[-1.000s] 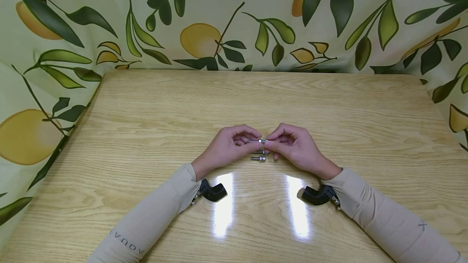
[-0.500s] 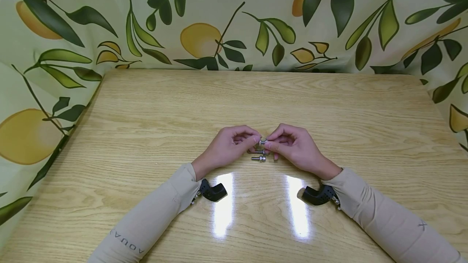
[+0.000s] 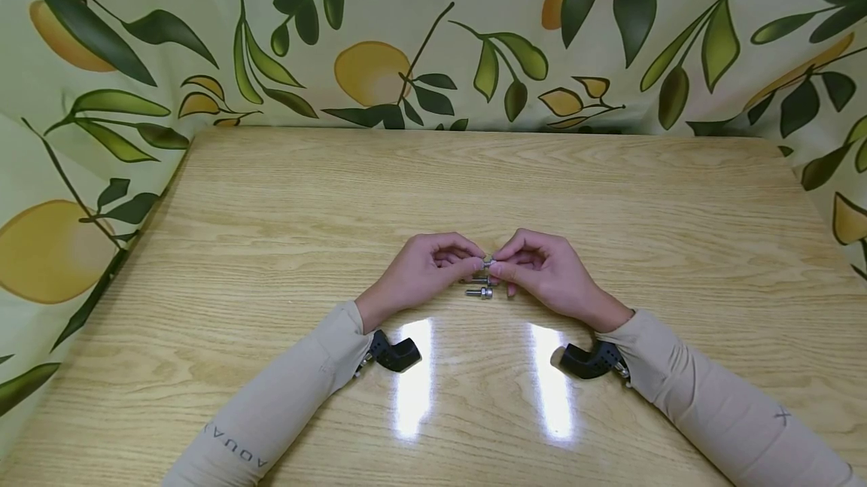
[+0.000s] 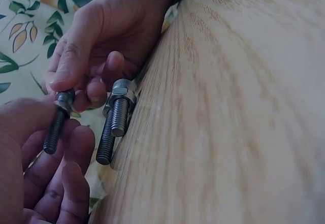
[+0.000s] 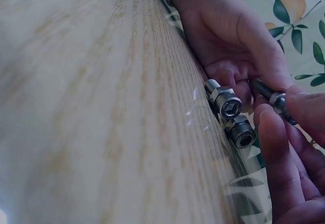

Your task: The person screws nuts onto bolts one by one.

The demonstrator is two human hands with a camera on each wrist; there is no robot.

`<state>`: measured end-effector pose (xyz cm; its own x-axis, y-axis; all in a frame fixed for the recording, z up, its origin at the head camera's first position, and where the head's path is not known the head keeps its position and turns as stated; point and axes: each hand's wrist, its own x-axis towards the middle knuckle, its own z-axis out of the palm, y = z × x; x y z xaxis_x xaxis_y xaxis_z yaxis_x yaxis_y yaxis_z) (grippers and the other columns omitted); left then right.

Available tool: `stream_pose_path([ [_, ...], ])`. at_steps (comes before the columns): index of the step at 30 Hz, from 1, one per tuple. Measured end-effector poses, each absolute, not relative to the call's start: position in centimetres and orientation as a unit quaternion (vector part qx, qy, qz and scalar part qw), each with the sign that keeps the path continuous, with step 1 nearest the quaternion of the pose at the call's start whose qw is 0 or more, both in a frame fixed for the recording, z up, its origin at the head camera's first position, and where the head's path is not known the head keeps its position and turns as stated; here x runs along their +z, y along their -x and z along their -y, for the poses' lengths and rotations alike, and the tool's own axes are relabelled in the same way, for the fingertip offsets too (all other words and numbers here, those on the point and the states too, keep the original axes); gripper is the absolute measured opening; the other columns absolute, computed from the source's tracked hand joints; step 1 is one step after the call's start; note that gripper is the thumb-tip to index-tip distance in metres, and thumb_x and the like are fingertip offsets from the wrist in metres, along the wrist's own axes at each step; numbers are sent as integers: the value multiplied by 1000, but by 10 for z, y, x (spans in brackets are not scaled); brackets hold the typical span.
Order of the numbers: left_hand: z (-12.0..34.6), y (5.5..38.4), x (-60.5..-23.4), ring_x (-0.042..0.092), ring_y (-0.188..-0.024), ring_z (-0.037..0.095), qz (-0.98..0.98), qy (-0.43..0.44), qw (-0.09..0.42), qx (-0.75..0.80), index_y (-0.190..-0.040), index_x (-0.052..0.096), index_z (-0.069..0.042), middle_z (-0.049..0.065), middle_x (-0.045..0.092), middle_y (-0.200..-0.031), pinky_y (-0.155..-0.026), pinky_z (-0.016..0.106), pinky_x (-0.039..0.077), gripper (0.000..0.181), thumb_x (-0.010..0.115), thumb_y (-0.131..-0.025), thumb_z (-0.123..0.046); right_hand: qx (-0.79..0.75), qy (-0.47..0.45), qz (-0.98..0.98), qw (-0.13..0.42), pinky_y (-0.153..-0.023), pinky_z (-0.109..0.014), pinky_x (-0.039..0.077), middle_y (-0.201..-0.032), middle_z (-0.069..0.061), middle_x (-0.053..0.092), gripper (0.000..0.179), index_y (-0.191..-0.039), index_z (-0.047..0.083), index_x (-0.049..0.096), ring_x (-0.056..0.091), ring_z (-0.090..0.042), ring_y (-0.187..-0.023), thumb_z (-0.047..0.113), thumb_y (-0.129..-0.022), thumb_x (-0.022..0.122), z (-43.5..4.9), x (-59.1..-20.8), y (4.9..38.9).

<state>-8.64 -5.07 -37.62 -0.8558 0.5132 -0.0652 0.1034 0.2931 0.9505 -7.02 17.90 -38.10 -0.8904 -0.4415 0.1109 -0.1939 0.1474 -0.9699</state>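
Over the table, my right hand [image 3: 542,269] pinches the head end of a metal bolt [image 4: 54,132] between thumb and index finger. A hex nut [image 5: 277,100] sits on that bolt's threads, close to the head. My left hand [image 3: 433,265] meets it from the other side, thumb and index finger pinching at the nut, while its other fingers curl loosely below the threaded shaft. Nearer the person, two more socket-head bolts lie side by side with nuts on them: a shorter bolt [image 3: 479,293] in front and a longer bolt [image 4: 105,142] behind it.
The wood-grain table [image 3: 305,193] spreads around the hands, with two bright light reflections at its front. A cloth [image 3: 271,35] printed with leaves and fruit hangs behind and at the sides. A black device [image 3: 396,353] is strapped under each wrist.
My left thumb lifted off toward the upper fingers half a second ago, baring the nut, and is now down against the nut again. The right hand and the two lying bolts stay put.
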Motion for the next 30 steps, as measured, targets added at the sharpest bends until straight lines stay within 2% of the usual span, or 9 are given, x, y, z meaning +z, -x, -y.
stream_pose_path([
  [4,51,86,-376,69,-83,12,-786,-199,182,556,-104,71,-24,-3,74,-97,-75,27,58,23,76,-84,-34,-618,208,-751,103,-56,-34,57,-87,-4,72,6,-93,6,65,66,-19,-59,8,-89,69,-179,-381,70],
  [9,50,86,-375,69,-80,12,-788,-190,183,556,-102,72,-24,-2,73,-93,-73,28,58,18,69,-90,-37,-614,206,-755,103,-57,-33,57,-87,-2,72,7,-93,6,65,65,-19,-59,9,-89,69,-179,-381,71],
  [14,50,86,-375,69,-85,12,-785,-192,189,558,-104,72,-24,-3,73,-97,-77,27,58,22,74,-86,-37,-617,209,-752,105,-57,-33,57,-88,-2,73,7,-94,5,66,66,-18,-60,8,-89,69,-179,-381,71],
  [20,51,86,-375,70,-82,12,-787,-189,189,556,-103,72,-23,-2,73,-94,-74,28,58,21,68,-91,-40,-622,209,-747,106,-57,-33,57,-87,-3,75,6,-93,5,66,66,-17,-60,8,-89,69,-179,-381,70],
  [26,50,86,-375,68,-84,11,-788,-198,187,552,-104,72,-25,-4,73,-97,-76,26,57,23,75,-85,-38,-625,212,-744,102,-58,-32,58,-89,5,74,6,-93,4,66,66,-18,-61,6,-88,70,-179,-380,70],
  [30,50,86,-376,69,-81,11,-790,-199,182,550,-103,72,-24,-4,73,-94,-73,27,58,21,69,-90,-40,-621,214,-747,101,-58,-32,57,-87,4,74,6,-93,6,67,66,-17,-60,8,-89,70,-179,-379,69],
])
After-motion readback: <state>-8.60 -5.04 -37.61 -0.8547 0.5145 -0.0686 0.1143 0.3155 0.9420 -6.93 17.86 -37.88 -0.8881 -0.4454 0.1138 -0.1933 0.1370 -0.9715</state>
